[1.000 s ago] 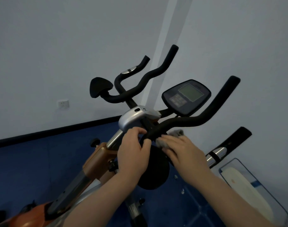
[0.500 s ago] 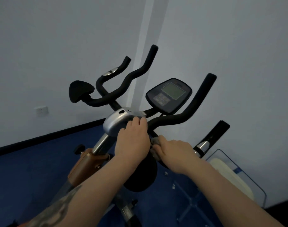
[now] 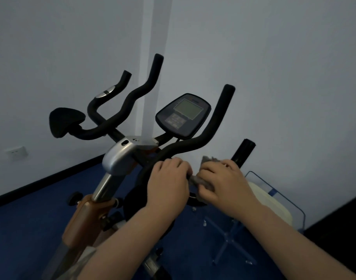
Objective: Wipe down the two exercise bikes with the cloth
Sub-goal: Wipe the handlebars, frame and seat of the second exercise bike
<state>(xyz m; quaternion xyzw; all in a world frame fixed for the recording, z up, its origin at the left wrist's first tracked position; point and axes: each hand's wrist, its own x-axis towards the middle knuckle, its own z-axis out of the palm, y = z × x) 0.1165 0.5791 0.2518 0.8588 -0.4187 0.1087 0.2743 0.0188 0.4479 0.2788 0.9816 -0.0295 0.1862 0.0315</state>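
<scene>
No legible text (console blurred)

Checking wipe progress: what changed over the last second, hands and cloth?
The right hand slid the grey cloth along the near handlebar, from under flat fingers beside the stem toward the near end, and now grips it bunched. The left hand shifted from the stem end onto the bar beside the cloth. The bike and its console stayed put.

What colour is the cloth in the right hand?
Grey: a small crumpled grey cloth, gripped by the right hand, seen in the head view.
</scene>
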